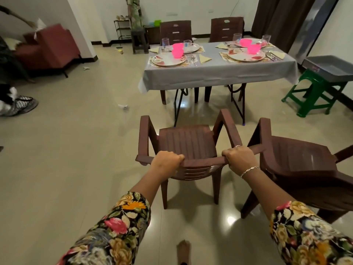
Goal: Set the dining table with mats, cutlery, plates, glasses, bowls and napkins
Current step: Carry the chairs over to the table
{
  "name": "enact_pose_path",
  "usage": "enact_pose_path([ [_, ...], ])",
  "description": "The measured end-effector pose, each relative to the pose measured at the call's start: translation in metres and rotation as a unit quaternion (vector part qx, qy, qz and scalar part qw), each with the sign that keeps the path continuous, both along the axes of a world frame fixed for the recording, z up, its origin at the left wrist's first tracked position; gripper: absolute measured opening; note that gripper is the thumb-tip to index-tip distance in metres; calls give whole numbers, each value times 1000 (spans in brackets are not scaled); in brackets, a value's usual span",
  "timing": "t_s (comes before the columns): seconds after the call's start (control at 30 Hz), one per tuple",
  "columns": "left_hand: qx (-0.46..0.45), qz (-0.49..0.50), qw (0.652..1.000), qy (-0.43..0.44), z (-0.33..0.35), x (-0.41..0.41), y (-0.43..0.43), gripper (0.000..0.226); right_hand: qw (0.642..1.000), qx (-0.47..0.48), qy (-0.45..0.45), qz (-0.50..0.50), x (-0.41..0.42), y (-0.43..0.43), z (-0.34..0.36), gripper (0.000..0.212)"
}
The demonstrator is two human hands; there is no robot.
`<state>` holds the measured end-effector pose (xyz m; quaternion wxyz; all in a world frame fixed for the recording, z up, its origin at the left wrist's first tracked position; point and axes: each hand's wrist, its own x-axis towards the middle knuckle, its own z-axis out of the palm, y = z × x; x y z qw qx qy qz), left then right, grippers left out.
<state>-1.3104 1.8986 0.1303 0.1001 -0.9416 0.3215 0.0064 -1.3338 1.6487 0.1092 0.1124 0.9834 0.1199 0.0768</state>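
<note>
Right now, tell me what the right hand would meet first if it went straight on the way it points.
The right hand grips the back rail of the brown chair, so that comes first. Past it, open floor, then likely the table's grey cloth; depth is unclear.

a near chair (188,142) stands mid-floor, its seat towards the far table (219,73). the left hand (168,159) and right hand (239,159) grip the top of its backrest, one towards each end. a second chair (298,157) sits just right of it. on the table a plate (166,61) lies on each mat (222,55), with a bowl (176,53) on each plate, a napkin (204,58) to the right and a glass (165,43) behind. two far chairs (175,31) stand behind the table. right of the table a tub (328,66) rests on a stool (315,92). a sofa (49,44) stands far left.
</note>
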Motion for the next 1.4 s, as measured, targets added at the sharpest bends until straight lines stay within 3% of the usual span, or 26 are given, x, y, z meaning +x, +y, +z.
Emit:
enact_pose_path([
  [0.67, -11, -18, 1000, 3, 9, 211, -15, 19, 997, 62, -43, 16, 202, -15, 3, 34],
  [1.4, -7, 23, 1000, 8, 10, 354, -54, 20, 993, 87, -59, 53, 361, -58, -4, 40],
])
